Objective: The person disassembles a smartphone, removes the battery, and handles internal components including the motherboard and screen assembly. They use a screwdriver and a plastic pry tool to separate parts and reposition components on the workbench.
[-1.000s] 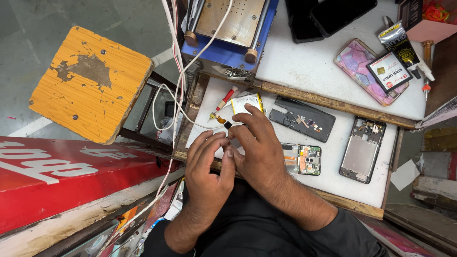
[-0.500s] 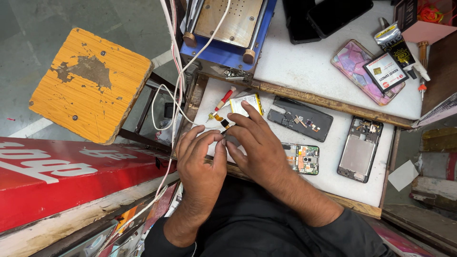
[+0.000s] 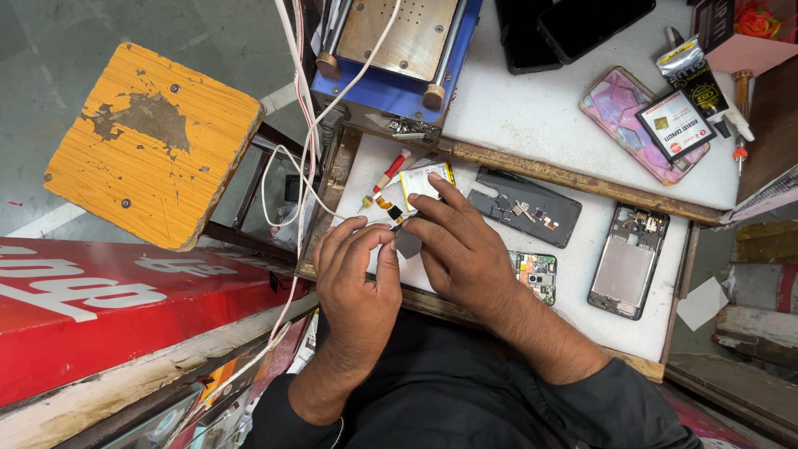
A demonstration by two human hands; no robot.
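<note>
My left hand (image 3: 357, 278) and my right hand (image 3: 461, 249) meet over a white work tray (image 3: 582, 324), fingertips pinching a small dark part with a thin flex strip (image 3: 395, 214) between them. A white phone battery with a yellow edge (image 3: 424, 179) lies just beyond my right fingers, which rest on it. A red-handled screwdriver (image 3: 384, 179) lies to its left. A green circuit board (image 3: 536, 276) sits beside my right wrist.
A dark phone back cover (image 3: 525, 208) and an open phone frame (image 3: 629, 259) lie on the tray. A blue machine with a metal plate (image 3: 399, 50) stands behind. A pink phone case (image 3: 623, 112), dark screens (image 3: 565, 25), white cables (image 3: 303, 166) and a worn yellow stool (image 3: 154, 145) surround.
Both hands shifted slightly toward the battery, and the fingertips closed in on the small part. The view drifted a little.
</note>
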